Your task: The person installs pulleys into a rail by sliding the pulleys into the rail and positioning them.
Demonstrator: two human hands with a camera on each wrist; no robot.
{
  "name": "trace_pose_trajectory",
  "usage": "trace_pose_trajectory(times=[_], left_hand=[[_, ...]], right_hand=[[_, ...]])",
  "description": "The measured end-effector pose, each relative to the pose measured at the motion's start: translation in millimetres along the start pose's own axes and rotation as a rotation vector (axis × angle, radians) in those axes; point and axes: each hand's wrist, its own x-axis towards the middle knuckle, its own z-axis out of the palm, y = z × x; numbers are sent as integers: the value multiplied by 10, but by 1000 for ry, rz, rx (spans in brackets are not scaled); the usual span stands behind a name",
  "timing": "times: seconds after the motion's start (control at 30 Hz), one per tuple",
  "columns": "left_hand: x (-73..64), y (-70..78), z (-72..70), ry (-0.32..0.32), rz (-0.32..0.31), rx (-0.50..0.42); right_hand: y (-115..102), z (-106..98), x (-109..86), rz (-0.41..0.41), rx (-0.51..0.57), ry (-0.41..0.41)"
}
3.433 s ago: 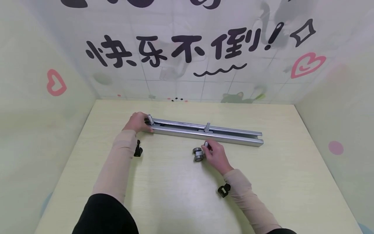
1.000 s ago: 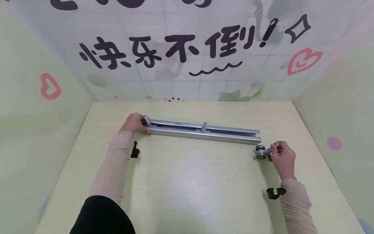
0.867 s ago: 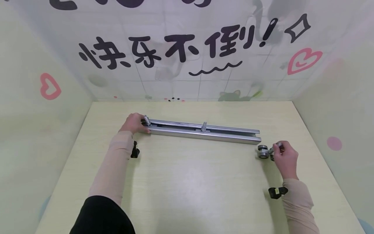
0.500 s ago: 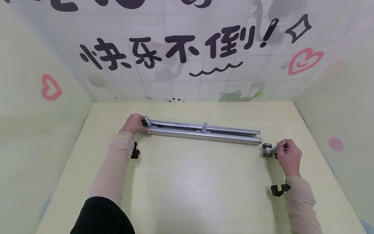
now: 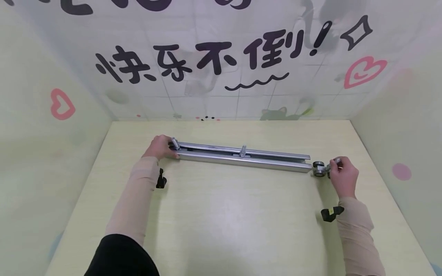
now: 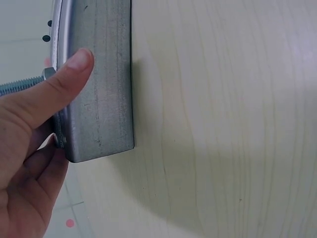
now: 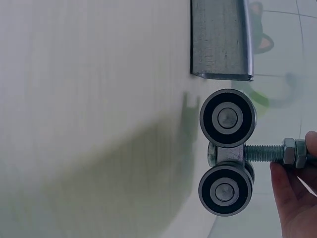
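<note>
A long silver metal channel rail (image 5: 214, 157) lies across the back of the table with its slot facing up. My left hand (image 5: 160, 147) grips its left end, thumb on the side wall in the left wrist view. Beside that hand a threaded bolt (image 6: 22, 85) with a nut sticks up from the slot. A second bolt (image 5: 243, 151) rises near the rail's middle. My right hand (image 5: 345, 177) pinches the bolt end of a wheeled roller trolley (image 7: 230, 154), by its nuts (image 7: 289, 151). The trolley's wheels are just off the rail's right end, a small gap between them.
The pale wood-grain table (image 5: 228, 222) spreads in front of the rail. A printed cloth wall (image 5: 207, 103) stands close behind it, with side walls at left and right. A black wrist camera (image 5: 331, 213) sits on the right sleeve.
My right hand has carried the trolley from in front of the rail's middle to its right end, then farther back, level with the opening. The left hand keeps its hold on the rail.
</note>
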Motion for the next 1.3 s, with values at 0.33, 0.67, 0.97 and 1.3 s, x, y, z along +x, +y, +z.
trace_pose_trajectory(times=[0.33,0.67,0.97,1.3], left_hand=[[7,-21,26,-4,-19,-2],[-13,-26,23,-7,-21,-9],[-7,-24,15,0,-18,-19],[2,-13,15,-4,-16,-46]], right_hand=[[-33,99,91,-37,13,3],[-89,172,96,-58,-16,-34],[-120,243,102,-74,-8,-66],[-171,303,117,-101,19,-91]])
